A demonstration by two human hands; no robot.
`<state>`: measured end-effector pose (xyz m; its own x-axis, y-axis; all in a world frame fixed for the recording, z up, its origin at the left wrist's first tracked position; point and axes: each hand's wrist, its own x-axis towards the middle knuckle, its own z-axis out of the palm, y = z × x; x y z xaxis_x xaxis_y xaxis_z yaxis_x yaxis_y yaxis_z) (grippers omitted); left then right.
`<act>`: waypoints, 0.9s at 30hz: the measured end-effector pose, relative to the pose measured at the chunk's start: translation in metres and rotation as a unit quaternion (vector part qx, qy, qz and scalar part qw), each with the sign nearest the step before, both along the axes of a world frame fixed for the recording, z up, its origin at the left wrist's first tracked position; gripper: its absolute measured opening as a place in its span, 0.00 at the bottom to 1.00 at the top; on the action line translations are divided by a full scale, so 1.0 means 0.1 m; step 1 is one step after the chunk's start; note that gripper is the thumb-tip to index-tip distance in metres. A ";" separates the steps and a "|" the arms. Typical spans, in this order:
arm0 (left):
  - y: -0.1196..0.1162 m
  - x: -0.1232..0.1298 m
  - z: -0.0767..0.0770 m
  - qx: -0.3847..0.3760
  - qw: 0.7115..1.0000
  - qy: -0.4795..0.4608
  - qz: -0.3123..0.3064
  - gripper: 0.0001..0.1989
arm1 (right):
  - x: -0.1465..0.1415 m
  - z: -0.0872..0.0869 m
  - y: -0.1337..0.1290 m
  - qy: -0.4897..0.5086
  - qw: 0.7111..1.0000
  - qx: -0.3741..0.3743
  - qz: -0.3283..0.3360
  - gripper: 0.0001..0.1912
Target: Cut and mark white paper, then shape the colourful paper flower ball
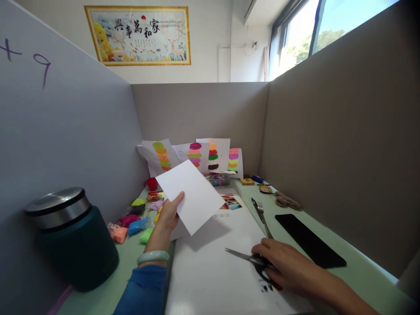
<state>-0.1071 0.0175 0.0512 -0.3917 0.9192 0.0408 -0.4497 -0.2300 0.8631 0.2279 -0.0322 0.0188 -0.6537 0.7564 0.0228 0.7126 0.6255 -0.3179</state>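
A blank white sheet of paper (193,197) is raised above the table, pinched at its lower left side by my left hand (169,213), thumb on top. My right hand (280,260) is closed on a pair of black-handled scissors (241,253) low over the white work surface (203,280). The scissor blades point left and look nearly together. Paper and scissors are apart from each other. A knife and a fork (260,208) lie just beyond my right hand, and a black phone-like slab (310,240) rests to its right.
A dark green thermos (72,245) stands at the left. Several colourful soft packets (138,225) lie beyond it. Papers with coloured stripes (160,157) lean against the back partition (200,109). Grey partitions (344,144) enclose both sides. A brown object (288,201) lies at the right.
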 end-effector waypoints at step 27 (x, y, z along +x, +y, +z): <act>-0.19 -0.11 0.19 -0.071 0.995 0.039 -0.066 0.16 | -0.76 -0.15 0.78 0.480 0.824 -0.297 -0.039 0.25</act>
